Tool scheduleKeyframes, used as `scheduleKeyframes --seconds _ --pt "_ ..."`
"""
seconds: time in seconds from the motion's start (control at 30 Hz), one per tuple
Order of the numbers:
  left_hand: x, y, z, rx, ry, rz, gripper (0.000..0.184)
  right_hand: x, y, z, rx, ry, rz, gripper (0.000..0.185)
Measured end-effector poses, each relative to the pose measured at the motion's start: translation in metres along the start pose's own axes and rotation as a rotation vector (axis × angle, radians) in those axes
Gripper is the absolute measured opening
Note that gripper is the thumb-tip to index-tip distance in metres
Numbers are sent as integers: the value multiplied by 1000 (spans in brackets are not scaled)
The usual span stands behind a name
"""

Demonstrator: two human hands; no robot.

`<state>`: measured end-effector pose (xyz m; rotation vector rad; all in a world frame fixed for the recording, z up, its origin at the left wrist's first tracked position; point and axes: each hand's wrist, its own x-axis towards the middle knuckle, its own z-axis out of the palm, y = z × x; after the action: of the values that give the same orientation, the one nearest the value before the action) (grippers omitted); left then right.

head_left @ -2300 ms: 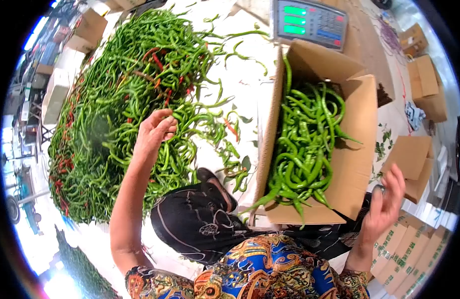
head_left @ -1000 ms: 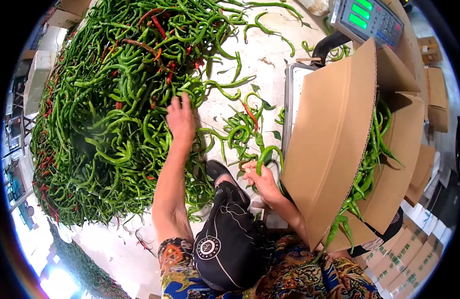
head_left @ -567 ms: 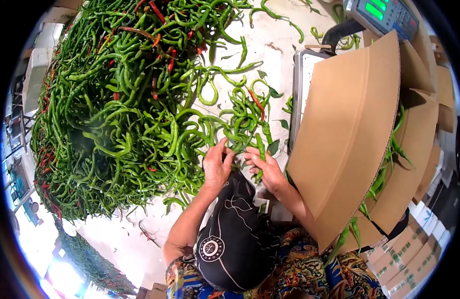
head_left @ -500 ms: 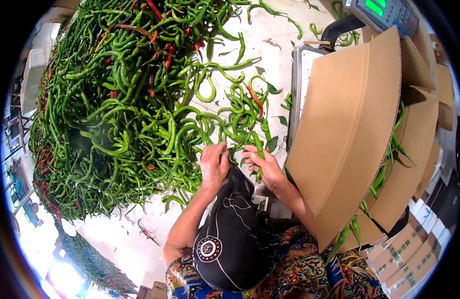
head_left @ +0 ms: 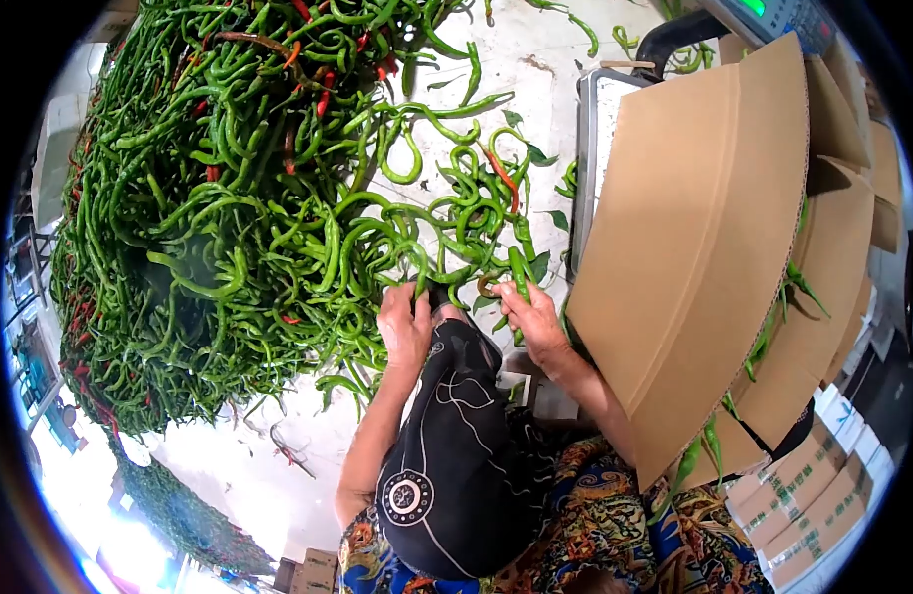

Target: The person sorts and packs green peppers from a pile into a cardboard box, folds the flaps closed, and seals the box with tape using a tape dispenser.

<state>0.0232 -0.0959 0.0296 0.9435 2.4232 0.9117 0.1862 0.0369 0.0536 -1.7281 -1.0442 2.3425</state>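
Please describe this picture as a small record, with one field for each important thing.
Left hand: at the pile's near edge, fingers by green peppers; grip unclear
Right hand: holds green pepper upright
Pile: mostly green peppers, some red
Loose peppers: between pile and box, one red-orange
Box: open cardboard, green peppers inside, some over the near edge
Scale display: upper right, partly cut off, reading not legible
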Motion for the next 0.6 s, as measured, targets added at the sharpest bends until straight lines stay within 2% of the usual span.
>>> scheduleKeyframes --seconds 0.03,0.13,0.17,0.27,0.3,0.4,0.53,0.57,0.6 --pt "1 11 -10 -13 -35 37 30 0 0 1 -4 4 -17 26" --pt "10 9 -3 259 -138 245 38 -1 3 1 -3 -6 -64 23" --pt "14 1 4 352 -272 171 43 -1 5 1 -18 3 -58 23" --pt "28 -3 8 431 -326 274 46 -4 1 0 -75 12 -58 22" --pt "34 10 1 473 -272 341 38 -6 1 -2 -77 17 -76 22" --pt "38 24 -7 290 -187 376 33 -6 5 -9 -15 -12 -41 25" --pt "48 54 -18 -287 -421 61 22 -8 -1 -3 69 -108 -81 37" --pt "48 65 -20 -344 -447 49 22 -10 -9 -2 89 -209 -67 41" --pt "45 71 -19 -322 -511 75 23 -6 -9 2 132 -274 -51 38"
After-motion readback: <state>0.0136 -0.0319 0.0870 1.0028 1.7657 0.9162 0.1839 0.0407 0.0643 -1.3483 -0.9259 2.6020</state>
